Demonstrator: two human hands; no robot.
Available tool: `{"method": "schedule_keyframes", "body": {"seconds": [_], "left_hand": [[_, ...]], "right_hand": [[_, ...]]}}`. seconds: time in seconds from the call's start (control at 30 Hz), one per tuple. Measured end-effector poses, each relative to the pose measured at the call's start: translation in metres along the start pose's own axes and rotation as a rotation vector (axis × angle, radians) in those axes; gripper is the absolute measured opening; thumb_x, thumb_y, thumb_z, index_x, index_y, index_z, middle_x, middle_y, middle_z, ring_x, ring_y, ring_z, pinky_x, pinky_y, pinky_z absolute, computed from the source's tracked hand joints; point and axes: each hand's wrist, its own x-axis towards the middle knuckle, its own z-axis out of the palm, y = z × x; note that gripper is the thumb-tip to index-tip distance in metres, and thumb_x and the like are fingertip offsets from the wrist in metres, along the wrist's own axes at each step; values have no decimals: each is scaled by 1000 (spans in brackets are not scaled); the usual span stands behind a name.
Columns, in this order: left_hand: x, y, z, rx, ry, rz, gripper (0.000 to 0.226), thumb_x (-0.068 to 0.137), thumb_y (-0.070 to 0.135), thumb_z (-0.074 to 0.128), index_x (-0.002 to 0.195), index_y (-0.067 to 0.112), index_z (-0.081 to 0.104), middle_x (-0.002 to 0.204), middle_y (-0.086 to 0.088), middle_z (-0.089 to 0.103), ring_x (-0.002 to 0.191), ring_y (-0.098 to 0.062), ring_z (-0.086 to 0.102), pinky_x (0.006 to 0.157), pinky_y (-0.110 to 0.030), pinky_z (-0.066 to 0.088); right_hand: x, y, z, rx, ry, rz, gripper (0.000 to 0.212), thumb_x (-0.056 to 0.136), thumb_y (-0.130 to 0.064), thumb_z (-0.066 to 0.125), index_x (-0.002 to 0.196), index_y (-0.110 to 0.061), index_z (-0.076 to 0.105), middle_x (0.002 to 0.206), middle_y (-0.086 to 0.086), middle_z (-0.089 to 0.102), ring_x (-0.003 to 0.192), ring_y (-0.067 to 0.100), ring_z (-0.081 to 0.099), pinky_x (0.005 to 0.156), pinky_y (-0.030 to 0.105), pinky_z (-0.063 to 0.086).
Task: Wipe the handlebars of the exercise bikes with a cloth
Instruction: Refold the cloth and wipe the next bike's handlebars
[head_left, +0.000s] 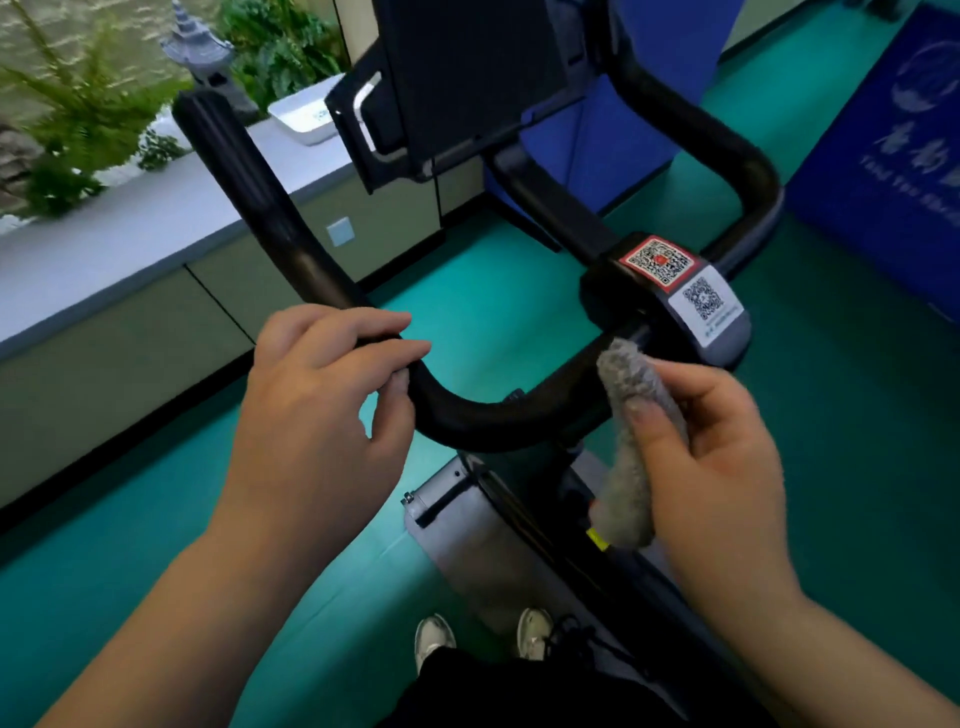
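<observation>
We want to wrap the cloth (631, 431) round the bar (478, 421) and drag it along the bend, bracing the bike as we go. Our left hand (317, 410) curls over the bar's left bend. Our right hand (722, 462) pinches the rolled cloth, whose tip looks like it's touching the bar by the stem.

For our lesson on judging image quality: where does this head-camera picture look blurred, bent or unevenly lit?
Head view: the plants at top left are smeared with blur; the counter edge bows from the wide lens; both hands, the left hand and the right hand, look sharp and evenly lit; the black handlebar shows little detail.
</observation>
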Motion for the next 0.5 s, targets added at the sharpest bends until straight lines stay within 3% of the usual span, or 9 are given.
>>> {"method": "schedule_keyframes", "body": {"seconds": [0.1,0.33,0.5], "left_hand": [[1,3,2,21,9,6,24,88,14,54,100,15,74,107,4,67,103,-28,53,102,-14,21],[2,8,2,90,-5,21,24,88,13,53,101,14,74,104,7,65,103,-31,54,102,-12,19],[2,7,2,96,-19,24,25,89,14,52,102,15,73,104,10,63,105,-32,54,102,-11,19]], "right_hand": [[5,7,8,82,145,-38,25,88,-4,62,95,-28,60,93,-11,65,87,0,63,75,14,49],[-7,25,21,244,160,66,19,88,-3,62,93,-20,55,87,-3,61,78,5,60,72,20,50],[2,25,23,450,208,285,11,90,-12,62,90,-22,58,85,-7,66,86,13,62,88,40,53]]}}
